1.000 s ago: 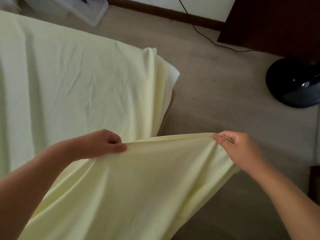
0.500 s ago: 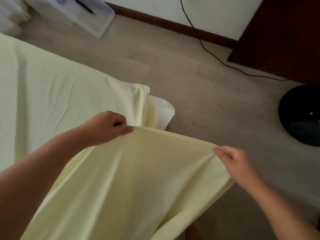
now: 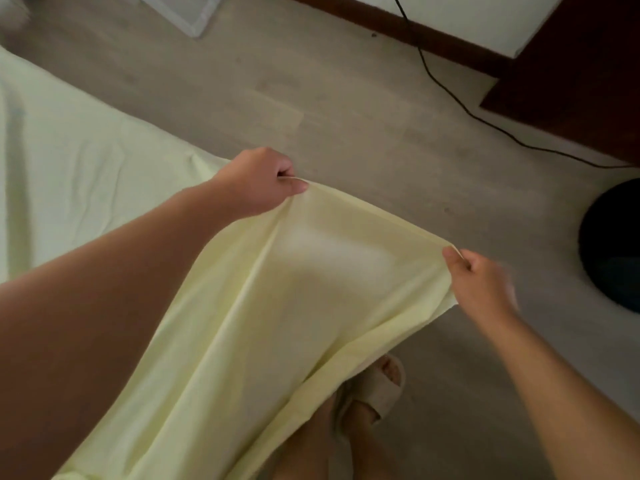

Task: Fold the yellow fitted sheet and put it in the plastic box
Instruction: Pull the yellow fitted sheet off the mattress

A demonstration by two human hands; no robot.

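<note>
Left hand [image 3: 258, 187]: fingers curled, thumb pressed down, gripping one end of the hem of the yellow fitted sheet [image 3: 311, 306].
Right hand [image 3: 479, 282]: pinching the other end of the same hem between thumb and forefinger; slightly blurred.
Hem: drawn taut between the two hands, sloping down from left to right.
Change: the left hand has travelled up and away from the bed, so the held span now hangs over the floor [image 3: 346, 116] rather than over the mattress corner, which is no longer in view.
Meaning for task: judged an early step; the sheet is being pulled off and squared up, with no fold made yet.
Sheet position: the held part drapes from both hands down toward the person's slippered foot [image 3: 377, 386]; the rest lies spread over the bed, left of the left arm.
Plastic box [image 3: 194, 15]: only a corner shows at the top edge, on the floor, well apart from both hands.
</note>
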